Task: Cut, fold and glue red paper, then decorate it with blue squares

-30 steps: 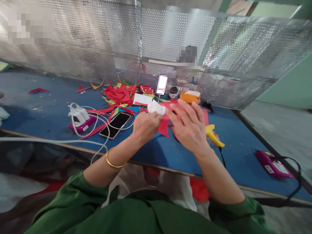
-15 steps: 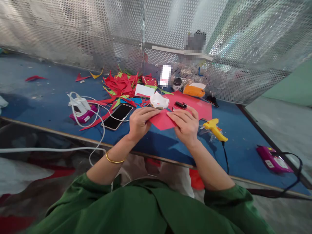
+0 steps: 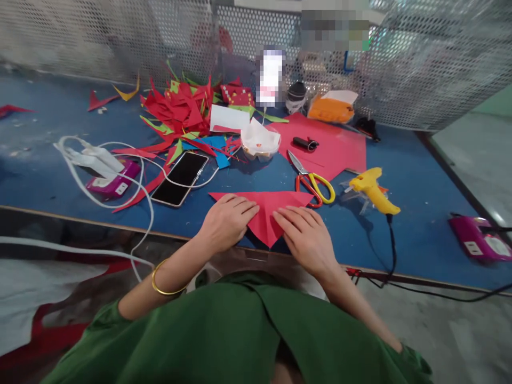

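Note:
A folded red paper [image 3: 269, 216] lies at the front edge of the blue table, a wide triangle with its point toward me and creases fanning down its middle. My left hand [image 3: 229, 223] lies on its left part, fingers pressed together over the paper. On the right part rests my right hand [image 3: 306, 234], its fingers flat and slightly apart on the sheet. Both thumbs are largely hidden. Scissors [image 3: 314, 184] with red and yellow handles lie just beyond the paper's right corner.
A phone [image 3: 181, 178] and white cables lie left, by a purple power block [image 3: 116, 178]. Behind are red scraps [image 3: 184, 106], a white bowl [image 3: 260, 141] and red sheets [image 3: 344, 144]. A yellow glue gun [image 3: 374, 189] is right.
The red paper has come down onto the table and now shows as a wide triangle. Both hands have lowered with it. The view has tilted down, and the scissors are now uncovered.

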`<state>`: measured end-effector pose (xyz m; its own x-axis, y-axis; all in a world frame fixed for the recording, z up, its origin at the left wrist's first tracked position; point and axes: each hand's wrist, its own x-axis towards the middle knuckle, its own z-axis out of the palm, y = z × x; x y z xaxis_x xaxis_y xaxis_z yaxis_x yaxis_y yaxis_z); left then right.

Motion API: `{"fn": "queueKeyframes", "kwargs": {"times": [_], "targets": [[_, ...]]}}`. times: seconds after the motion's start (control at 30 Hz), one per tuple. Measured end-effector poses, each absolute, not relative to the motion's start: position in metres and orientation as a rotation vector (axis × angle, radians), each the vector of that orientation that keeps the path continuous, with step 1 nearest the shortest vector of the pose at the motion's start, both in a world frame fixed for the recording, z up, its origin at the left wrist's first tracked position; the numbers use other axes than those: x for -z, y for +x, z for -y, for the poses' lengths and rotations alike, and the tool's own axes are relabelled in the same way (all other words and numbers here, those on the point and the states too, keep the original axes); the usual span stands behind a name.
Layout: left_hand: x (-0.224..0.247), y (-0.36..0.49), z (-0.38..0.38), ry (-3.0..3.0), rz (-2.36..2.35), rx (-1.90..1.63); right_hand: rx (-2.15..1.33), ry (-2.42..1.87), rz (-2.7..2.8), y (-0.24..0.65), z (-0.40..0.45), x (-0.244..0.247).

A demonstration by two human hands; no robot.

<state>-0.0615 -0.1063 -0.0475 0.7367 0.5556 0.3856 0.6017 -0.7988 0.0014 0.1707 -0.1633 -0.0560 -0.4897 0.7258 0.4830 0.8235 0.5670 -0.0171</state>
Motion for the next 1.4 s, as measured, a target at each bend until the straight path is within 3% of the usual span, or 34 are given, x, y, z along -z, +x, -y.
{"fn": "queueKeyframes", "kwargs": {"times": [0.27,0.43,0.83,1.4], "targets": [[0.050,-0.071,0.113,-2.860,0.771,0.725,0.193,-1.284,2.423,0.168,0.167,0.058],[0.050,-0.074,0.115,-2.938,0.995,0.728,0.113,-1.310,2.366,0.163,0.168,0.052],[0.047,-0.072,0.116,-3.049,1.399,1.150,-0.418,-1.547,1.945,0.152,0.160,0.048],[0.043,-0.067,0.115,-2.979,1.557,0.946,-0.289,-1.710,1.880,0.145,0.161,0.050]]}}
